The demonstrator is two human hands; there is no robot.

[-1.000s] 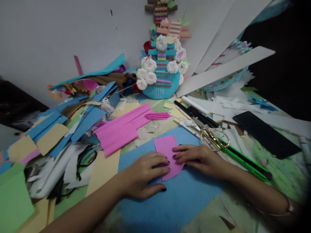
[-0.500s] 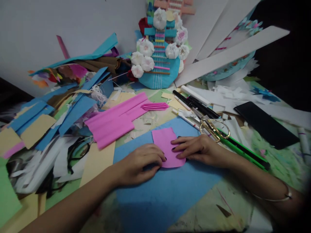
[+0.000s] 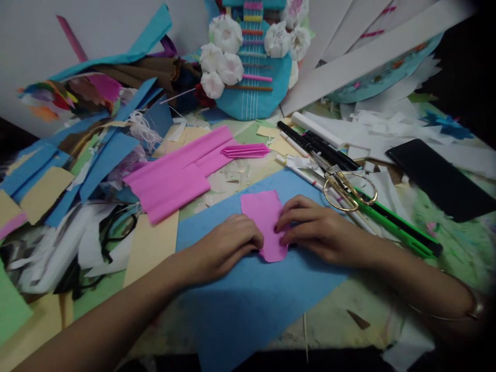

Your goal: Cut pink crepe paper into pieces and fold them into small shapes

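A small piece of pink crepe paper (image 3: 263,206) lies on a blue sheet (image 3: 248,299) in front of me, its lower part narrowed between my hands. My left hand (image 3: 227,243) pinches the paper's lower left edge, fingers curled and thumb mostly hidden. On the opposite edge, my right hand (image 3: 320,230) grips with bent fingers, the thumb tucked low at the side. Beyond them rest a larger pink crepe sheet (image 3: 170,178) and a narrow folded pink strip (image 3: 246,151). Gold-handled scissors (image 3: 349,191) lie past my right hand.
A green cutter (image 3: 403,227), black markers (image 3: 333,150) and a dark flat slab (image 3: 442,178) lie on the right. Blue and cream paper scraps (image 3: 46,194) pile up on the left. A turquoise paper guitar (image 3: 256,95) with white flowers stands at the back.
Both hands have gone from lying on the pink paper to gripping its edges, drawing the lower part narrower. The view has tilted down slightly, so the guitar's top is cut off.
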